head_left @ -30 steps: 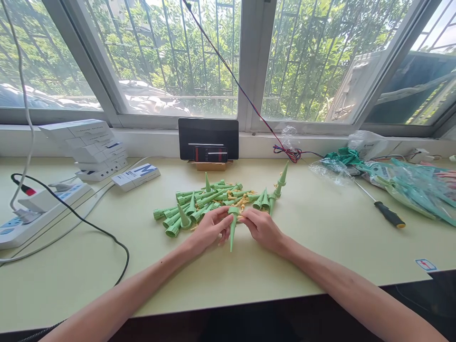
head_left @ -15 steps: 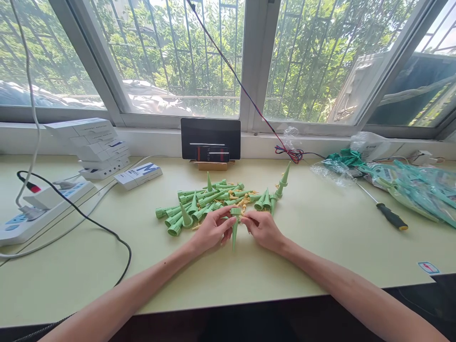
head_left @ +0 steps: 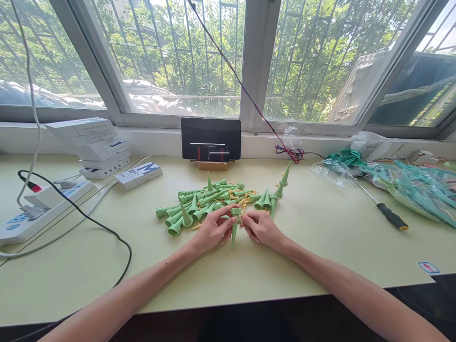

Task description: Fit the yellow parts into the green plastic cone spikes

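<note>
My left hand (head_left: 216, 226) pinches a green plastic plant watering spike (head_left: 234, 232) by its upper end, its point hanging downward. Close against that spike, my right hand (head_left: 261, 227) has its thumb and fingers closed on a small yellow valve (head_left: 242, 220), mostly hidden by the fingertips. Just beyond both hands lies a heap of green spikes (head_left: 204, 202) with yellow valves mixed in, some standing on their caps. To the right of the heap, a few cones (head_left: 263, 200) stand upright beside a stacked spike (head_left: 283, 181) with yellow pieces on it.
A tablet (head_left: 211, 135) with a phone (head_left: 213, 154) in front leans by the window. At left are stacked white boxes (head_left: 96, 147), a power strip (head_left: 46, 211) and a black cable (head_left: 107, 228). A screwdriver (head_left: 392, 217) and plastic bags (head_left: 409, 185) lie at right.
My right hand has shifted slightly at the spike's side, its fingers curling a little differently. The held spike tilts marginally; the heap stays the same.
</note>
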### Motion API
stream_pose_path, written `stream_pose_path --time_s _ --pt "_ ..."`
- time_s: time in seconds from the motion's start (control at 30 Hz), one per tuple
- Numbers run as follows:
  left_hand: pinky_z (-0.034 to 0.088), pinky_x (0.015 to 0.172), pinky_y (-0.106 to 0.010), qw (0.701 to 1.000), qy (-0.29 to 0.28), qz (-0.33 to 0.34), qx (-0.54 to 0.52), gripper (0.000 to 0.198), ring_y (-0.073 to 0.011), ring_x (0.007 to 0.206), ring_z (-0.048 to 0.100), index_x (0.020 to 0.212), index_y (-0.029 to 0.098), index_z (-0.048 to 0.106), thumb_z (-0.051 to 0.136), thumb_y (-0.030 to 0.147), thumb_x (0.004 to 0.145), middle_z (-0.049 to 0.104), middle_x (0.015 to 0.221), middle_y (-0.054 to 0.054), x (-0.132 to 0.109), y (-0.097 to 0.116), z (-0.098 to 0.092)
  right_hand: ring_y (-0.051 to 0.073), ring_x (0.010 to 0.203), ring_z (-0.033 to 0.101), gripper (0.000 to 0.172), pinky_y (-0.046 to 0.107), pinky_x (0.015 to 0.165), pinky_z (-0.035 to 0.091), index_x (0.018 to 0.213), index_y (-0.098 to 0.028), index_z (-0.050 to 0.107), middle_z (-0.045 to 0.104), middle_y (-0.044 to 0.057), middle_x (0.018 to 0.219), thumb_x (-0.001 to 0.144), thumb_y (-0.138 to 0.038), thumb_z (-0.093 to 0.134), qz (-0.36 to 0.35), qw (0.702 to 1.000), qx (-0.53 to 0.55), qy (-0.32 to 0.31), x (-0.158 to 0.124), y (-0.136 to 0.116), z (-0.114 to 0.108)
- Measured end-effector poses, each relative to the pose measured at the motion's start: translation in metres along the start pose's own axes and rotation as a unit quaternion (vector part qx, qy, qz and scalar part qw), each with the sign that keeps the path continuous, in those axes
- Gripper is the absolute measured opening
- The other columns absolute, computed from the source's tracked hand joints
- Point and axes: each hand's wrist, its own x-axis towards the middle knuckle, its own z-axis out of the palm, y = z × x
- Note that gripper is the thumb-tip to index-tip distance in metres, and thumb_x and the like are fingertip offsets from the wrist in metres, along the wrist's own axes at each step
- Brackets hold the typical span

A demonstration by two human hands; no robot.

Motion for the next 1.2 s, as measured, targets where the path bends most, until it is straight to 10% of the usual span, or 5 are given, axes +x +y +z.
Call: stream_pose_path --time_s 1.2 --pt "0.043 0.040 -0.021 0.999 -0.009 -0.025 -0.019 0.052 -0.0093 0.039 0.048 0.131 0.015 0.052 0.060 0.044 0.088 0.057 0.058 0.003 0.0029 0.0033 0.0008 0.005 0.028 0.034 0.043 0.020 0.030 0.026 0.065 -0.018 0.053 0.040 -0.008 0.044 0.090 -0.053 0.053 0.001 1.000 0.012 0.005 0.0015 0.0034 -0.0007"
